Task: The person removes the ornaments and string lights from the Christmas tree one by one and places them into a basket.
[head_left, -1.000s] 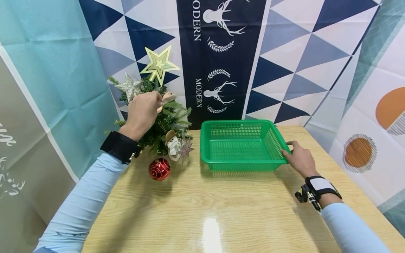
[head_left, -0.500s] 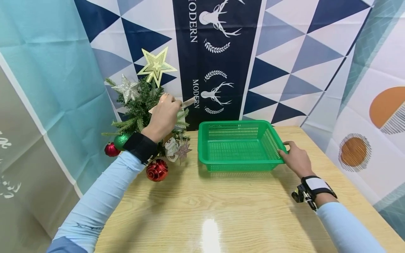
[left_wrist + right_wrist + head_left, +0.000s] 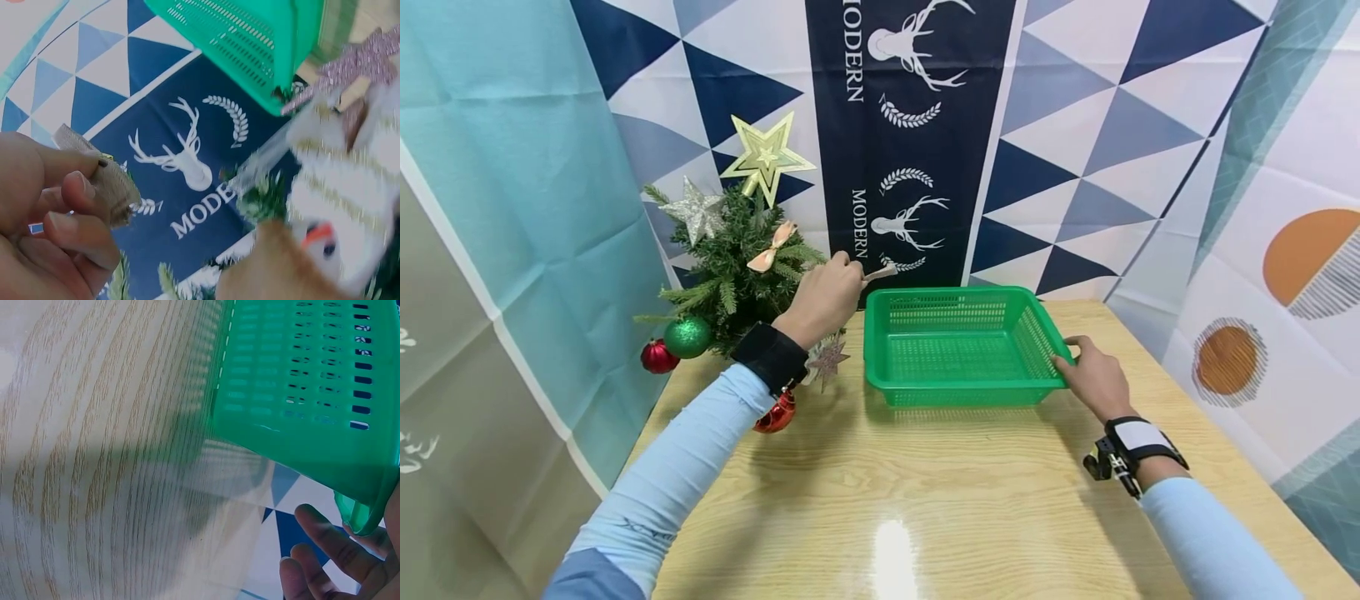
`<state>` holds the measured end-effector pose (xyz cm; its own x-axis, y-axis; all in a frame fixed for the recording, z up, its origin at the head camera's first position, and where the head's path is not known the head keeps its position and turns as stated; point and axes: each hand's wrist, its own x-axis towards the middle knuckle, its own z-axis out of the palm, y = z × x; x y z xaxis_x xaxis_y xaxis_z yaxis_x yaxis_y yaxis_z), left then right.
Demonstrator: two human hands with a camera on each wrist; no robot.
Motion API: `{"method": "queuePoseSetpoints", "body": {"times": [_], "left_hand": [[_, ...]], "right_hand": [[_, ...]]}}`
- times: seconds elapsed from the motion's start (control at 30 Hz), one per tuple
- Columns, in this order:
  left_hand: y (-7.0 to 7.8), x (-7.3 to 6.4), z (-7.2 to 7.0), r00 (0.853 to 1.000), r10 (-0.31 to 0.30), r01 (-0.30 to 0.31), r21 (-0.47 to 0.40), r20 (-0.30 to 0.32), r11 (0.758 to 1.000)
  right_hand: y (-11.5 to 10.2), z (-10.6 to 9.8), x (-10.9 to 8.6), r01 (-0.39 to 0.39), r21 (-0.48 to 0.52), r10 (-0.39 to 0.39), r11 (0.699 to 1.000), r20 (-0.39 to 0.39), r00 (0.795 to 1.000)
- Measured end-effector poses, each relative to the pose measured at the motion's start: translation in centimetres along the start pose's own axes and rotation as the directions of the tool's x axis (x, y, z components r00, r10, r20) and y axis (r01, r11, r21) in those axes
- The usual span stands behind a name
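My left hand (image 3: 826, 300) pinches a beige fabric bow (image 3: 119, 190) between thumb and fingers, just right of the small Christmas tree (image 3: 748, 275) and near the basket's back left corner. Only a strip of the bow shows past my fingers in the head view. At the right, my right hand (image 3: 1099, 382) grips the rim of the green plastic basket (image 3: 962, 387), thumb on top and fingers underneath. Nothing lies inside the basket. A gold star (image 3: 766, 157), a silver star (image 3: 697, 212) and a peach bow (image 3: 772, 247) hang on the tree.
Low on the tree are a green ball (image 3: 688, 337), a dark red ball (image 3: 658, 357), a shiny red ball (image 3: 777, 412) and a pink glitter star (image 3: 827, 360). A snowman ornament (image 3: 337, 212) hangs close to my left hand. Patterned cloth (image 3: 917, 150) stands behind the wooden table (image 3: 865, 483).
My left hand has come away from the tree's upper front, moving right and down toward the basket with the beige bow. My right hand stays on the basket rim.
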<state>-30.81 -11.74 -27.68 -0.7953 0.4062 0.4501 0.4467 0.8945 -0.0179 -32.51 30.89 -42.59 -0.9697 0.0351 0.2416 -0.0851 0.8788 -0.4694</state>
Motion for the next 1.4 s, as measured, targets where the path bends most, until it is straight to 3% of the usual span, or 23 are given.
{"method": "queuePoseSetpoints", "body": {"times": [0.2, 0.5, 0.8, 1.4], "left_hand": [[1.1, 0.2, 1.3, 0.999, 0.033, -0.033, 0.036, 0.004, 0.999], [2.6, 0.3, 3.3, 0.998, 0.046, -0.046, -0.007, 0.035, 0.999], [3.5, 0.3, 5.3, 0.996, 0.042, -0.040, -0.028, 0.078, 0.999], [4.4, 0.3, 8.5, 0.994, 0.060, -0.055, -0.054, 0.090, 0.997]], "right_hand": [[0.0, 0.1, 0.0, -0.016, -0.002, 0.016, 1.000, -0.004, 1.000], [0.0, 0.0, -0.1, -0.036, -0.019, 0.035, 0.999, -0.009, 0.999], [0.1, 0.1, -0.3, -0.037, -0.030, 0.036, 0.999, -0.030, 0.999], [0.1, 0.4, -0.3, -0.066, -0.041, 0.062, 0.997, -0.080, 0.995]]}}
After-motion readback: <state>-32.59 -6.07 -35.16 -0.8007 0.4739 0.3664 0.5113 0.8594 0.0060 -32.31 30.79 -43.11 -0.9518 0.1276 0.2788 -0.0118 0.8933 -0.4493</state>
